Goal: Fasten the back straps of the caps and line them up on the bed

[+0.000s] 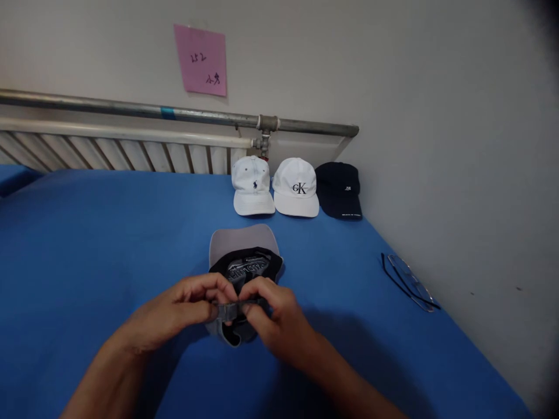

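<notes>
A grey baseball cap (243,240) lies upside down on the blue surface, its brim pointing away from me and its dark inside showing. At the near side, both hands are on its back strap (227,312). My left hand (186,305) pinches the strap near the buckle on the left. Close beside it, my right hand (275,311) pinches the strap between thumb and forefinger. The fingers hide part of the strap and of the cap's near edge.
Along the wall stand a pale cap (252,183), a white cap (296,185) and a black cap (338,189). Eyeglasses (410,282) lie at the right edge of the blue sheet (109,250). Behind are a radiator (122,154), a metal pipe (209,117) and a pink note (201,61).
</notes>
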`<control>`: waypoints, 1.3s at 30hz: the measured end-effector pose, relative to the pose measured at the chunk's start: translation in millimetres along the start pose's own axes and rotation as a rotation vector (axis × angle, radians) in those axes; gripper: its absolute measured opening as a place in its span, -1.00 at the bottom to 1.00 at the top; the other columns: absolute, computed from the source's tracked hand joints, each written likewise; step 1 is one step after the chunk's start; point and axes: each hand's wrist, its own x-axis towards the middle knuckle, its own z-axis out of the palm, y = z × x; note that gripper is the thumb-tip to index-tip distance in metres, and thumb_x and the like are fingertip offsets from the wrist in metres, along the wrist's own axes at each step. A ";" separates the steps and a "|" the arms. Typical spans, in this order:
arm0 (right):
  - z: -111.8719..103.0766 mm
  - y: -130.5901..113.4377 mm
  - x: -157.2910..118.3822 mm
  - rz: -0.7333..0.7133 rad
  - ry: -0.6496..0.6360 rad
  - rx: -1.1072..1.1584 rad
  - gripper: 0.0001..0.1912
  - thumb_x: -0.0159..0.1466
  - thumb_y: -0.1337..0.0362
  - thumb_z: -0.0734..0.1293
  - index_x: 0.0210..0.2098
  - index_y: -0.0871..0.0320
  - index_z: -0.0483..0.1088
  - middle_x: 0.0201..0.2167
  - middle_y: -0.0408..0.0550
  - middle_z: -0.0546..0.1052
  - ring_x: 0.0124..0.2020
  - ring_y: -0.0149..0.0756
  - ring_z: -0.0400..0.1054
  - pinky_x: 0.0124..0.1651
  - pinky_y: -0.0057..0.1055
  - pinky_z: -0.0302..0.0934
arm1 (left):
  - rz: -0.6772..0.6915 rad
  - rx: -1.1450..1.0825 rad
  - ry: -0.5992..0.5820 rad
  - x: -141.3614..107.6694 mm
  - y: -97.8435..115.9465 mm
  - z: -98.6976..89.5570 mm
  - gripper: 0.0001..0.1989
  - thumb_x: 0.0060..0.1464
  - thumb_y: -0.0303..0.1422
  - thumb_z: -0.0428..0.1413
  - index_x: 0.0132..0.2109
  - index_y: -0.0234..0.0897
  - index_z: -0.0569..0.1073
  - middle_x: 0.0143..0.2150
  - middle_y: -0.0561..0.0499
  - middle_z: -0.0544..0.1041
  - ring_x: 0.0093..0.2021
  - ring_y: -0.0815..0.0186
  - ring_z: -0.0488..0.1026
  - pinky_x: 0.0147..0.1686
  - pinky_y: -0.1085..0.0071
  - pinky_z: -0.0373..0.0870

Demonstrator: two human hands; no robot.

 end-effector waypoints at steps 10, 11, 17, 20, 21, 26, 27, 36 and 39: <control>-2.0 0.0 1.7 0.092 -0.004 0.151 -0.84 0.11 0.49 0.20 -0.40 0.11 0.32 -0.49 -0.22 0.39 -0.46 -0.43 0.27 -0.39 -0.48 0.16 | 0.046 0.327 0.138 4.4 -0.1 21.9 -0.79 -0.04 -0.35 0.21 -0.31 -0.23 0.30 -0.42 0.16 0.33 -0.41 0.40 0.24 -0.45 0.47 0.20; -2.1 0.2 1.6 0.094 0.005 0.151 -0.84 0.11 0.48 0.20 -0.40 0.11 0.32 -0.49 -0.23 0.39 -0.46 -0.44 0.26 -0.40 -0.49 0.15 | 0.057 0.347 0.159 4.9 -0.4 24.1 -0.82 -0.02 -0.37 0.17 -0.31 -0.22 0.29 -0.43 0.16 0.33 -0.42 0.39 0.25 -0.45 0.47 0.20; -1.9 0.2 1.2 0.086 0.008 0.094 -0.83 0.11 0.49 0.19 -0.41 0.11 0.30 -0.50 -0.23 0.38 -0.46 -0.44 0.26 -0.37 -0.48 0.16 | 0.122 0.553 0.235 5.4 2.5 30.7 -0.90 -0.03 -0.46 0.10 -0.36 -0.24 0.29 -0.49 0.17 0.32 -0.49 0.42 0.22 -0.51 0.49 0.16; -1.9 1.2 2.1 0.098 0.025 0.100 -0.84 0.10 0.48 0.20 -0.40 0.10 0.30 -0.51 -0.24 0.37 -0.47 -0.44 0.26 -0.37 -0.49 0.17 | 0.164 0.604 0.274 6.7 4.6 32.0 -0.93 -0.04 -0.46 0.08 -0.37 -0.24 0.31 -0.49 0.15 0.34 -0.49 0.42 0.24 -0.51 0.49 0.17; -2.0 1.3 2.4 0.098 0.033 0.100 -0.84 0.10 0.48 0.20 -0.40 0.10 0.30 -0.51 -0.24 0.37 -0.47 -0.44 0.26 -0.38 -0.49 0.17 | 0.169 0.612 0.282 7.0 5.0 32.2 -0.94 -0.04 -0.45 0.08 -0.36 -0.24 0.32 -0.49 0.15 0.35 -0.49 0.42 0.25 -0.50 0.48 0.18; -3.3 -1.3 1.7 0.051 0.057 0.025 -0.84 0.06 0.47 0.20 -0.42 0.09 0.28 -0.52 -0.23 0.37 -0.46 -0.41 0.26 -0.34 -0.43 0.19 | 0.137 0.645 0.281 6.6 5.0 31.2 -0.95 -0.05 -0.45 0.08 -0.37 -0.24 0.35 -0.51 0.15 0.36 -0.49 0.41 0.25 -0.51 0.49 0.16; -3.5 -1.9 1.2 0.047 0.054 0.005 -0.84 0.06 0.47 0.20 -0.42 0.09 0.29 -0.51 -0.22 0.38 -0.45 -0.40 0.27 -0.32 -0.42 0.19 | 0.143 0.656 0.280 6.7 4.7 30.8 -0.95 -0.06 -0.45 0.08 -0.39 -0.24 0.34 -0.51 0.16 0.35 -0.50 0.41 0.25 -0.51 0.49 0.16; -4.3 -5.1 1.1 0.050 0.047 -0.063 -0.84 0.05 0.47 0.20 -0.43 0.09 0.29 -0.53 -0.23 0.40 -0.47 -0.39 0.25 -0.32 -0.41 0.17 | 0.180 0.650 0.302 7.6 3.3 33.1 -0.94 -0.05 -0.43 0.07 -0.38 -0.23 0.30 -0.53 0.16 0.35 -0.52 0.41 0.25 -0.52 0.48 0.18; -4.6 -6.2 2.2 0.082 0.053 -0.050 -0.85 0.05 0.48 0.19 -0.45 0.09 0.27 -0.54 -0.22 0.38 -0.46 -0.38 0.25 -0.34 -0.42 0.16 | 0.191 0.643 0.324 6.3 2.7 35.3 -0.95 -0.03 -0.42 0.07 -0.36 -0.23 0.31 -0.52 0.15 0.35 -0.51 0.41 0.25 -0.52 0.47 0.18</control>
